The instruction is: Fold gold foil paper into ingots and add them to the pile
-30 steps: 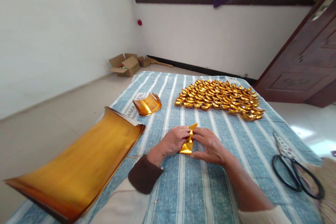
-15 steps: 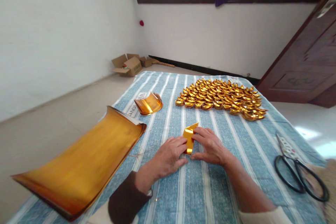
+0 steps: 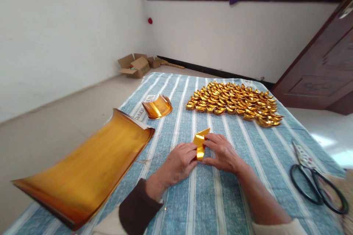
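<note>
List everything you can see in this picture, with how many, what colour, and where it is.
folded gold paper piece: one, gold, mid-table between both hands
folded gold ingots: many, gold, massed at far side of table
stack of gold sheets: one, gold, near left of table, overhanging the edge
small curled gold sheets: one small stack, gold, beyond the big stack
scissors: one, black handles, right edge of table
tablecloth: one, blue with white stripes, covers table
cardboard boxes: a few, brown, floor by far corner
door: one, dark brown, right
left hand: touching the paper piece
right hand: pinching the paper piece
</note>
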A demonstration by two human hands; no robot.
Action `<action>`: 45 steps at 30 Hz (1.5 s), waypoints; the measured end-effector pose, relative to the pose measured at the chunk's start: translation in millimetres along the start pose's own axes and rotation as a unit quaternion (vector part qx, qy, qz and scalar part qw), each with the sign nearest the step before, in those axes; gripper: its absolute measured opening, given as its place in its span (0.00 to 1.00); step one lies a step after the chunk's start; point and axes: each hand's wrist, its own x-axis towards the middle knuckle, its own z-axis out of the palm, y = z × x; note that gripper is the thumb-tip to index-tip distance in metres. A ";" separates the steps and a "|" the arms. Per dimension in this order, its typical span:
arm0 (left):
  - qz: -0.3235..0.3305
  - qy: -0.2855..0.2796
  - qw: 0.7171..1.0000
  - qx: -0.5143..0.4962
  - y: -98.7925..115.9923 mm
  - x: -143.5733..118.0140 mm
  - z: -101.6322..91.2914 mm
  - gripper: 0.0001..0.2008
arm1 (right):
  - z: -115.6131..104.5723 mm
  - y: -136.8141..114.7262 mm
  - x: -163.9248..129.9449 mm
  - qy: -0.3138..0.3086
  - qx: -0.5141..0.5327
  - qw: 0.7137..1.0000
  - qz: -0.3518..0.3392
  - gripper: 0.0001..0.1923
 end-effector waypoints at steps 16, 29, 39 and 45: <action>-0.038 0.063 0.997 -0.025 -4.2 1.7 12.0 0.09 | 2.9 4.2 -1.6 0.013 -0.003 1.000 -0.003 0.25; -0.148 0.157 0.976 -0.015 -1.6 3.3 21.8 0.08 | 19.9 -3.6 6.6 0.076 -0.027 0.995 0.060 0.11; -0.172 0.154 0.972 0.046 -8.6 0.3 31.6 0.11 | 23.6 -10.6 9.3 0.090 -0.053 0.990 0.089 0.12; -0.180 0.171 0.967 0.046 -9.5 1.3 32.3 0.08 | 26.7 -9.9 9.0 0.116 -0.061 0.988 0.079 0.11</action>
